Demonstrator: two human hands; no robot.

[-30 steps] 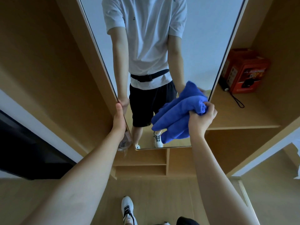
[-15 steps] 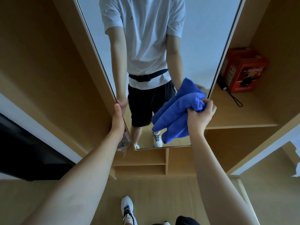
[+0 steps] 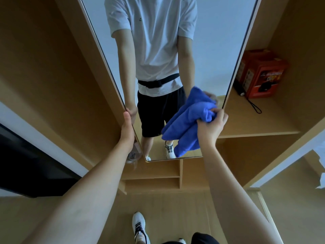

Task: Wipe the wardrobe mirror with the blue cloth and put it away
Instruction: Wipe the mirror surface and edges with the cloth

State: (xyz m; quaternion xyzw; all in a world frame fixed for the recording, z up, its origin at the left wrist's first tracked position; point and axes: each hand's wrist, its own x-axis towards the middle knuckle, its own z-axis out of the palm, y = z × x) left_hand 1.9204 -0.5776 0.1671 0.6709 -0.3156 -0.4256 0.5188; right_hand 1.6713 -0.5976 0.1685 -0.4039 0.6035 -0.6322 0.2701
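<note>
Right hand (image 3: 210, 126) presses bunched blue cloth (image 3: 189, 120) to mirror (image 3: 211, 41); left hand (image 3: 127, 127) grips its edge.

One mirror (image 3: 202, 41); one blue cloth (image 3: 186, 124); one red box (image 3: 262, 74); two hands: left hand (image 3: 127, 127), right hand (image 3: 210, 127).

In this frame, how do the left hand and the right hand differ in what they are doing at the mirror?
The left hand grips the mirror's left edge, holding no cloth; the right hand grips the bunched blue cloth near the mirror's right edge. The left hand's fingers are mostly hidden behind the edge, while the right hand's fingers curl visibly into the cloth. Both are raised to a similar height, arms extended toward the mirror.
</note>
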